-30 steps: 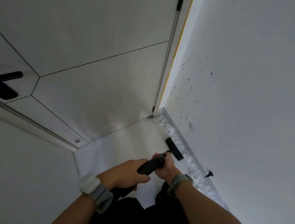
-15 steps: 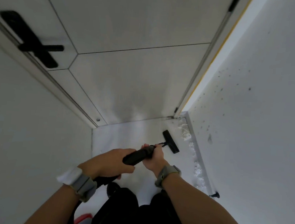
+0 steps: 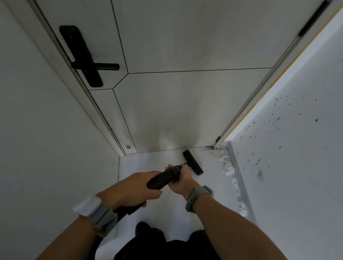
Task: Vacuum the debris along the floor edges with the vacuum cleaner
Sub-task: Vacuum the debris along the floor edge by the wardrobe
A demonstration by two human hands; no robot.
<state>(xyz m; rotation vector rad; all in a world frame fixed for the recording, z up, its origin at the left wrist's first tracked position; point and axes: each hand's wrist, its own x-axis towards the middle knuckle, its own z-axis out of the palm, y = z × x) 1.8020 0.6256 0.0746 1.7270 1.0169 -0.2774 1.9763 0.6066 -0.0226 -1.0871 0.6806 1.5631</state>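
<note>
With left hand (image 3: 135,186) and right hand (image 3: 184,179) fingers gripping the wand (image 3: 162,179), the nozzle (image 3: 192,162) has swung off the two-o'clock debris (image 3: 228,167), still uncollected.

View: head, one wide-angle lens | Mount: on the person's head, high over the pale grey floor (image 3: 210,174) | Facing: forward and steeply down, toward the grey panelled door (image 3: 184,38) | Range: forearms enter at the lower edge; left hand (image 3: 135,188) and right hand (image 3: 185,181) grip the black vacuum wand (image 3: 162,179) near mid-frame, close under the lens
</note>
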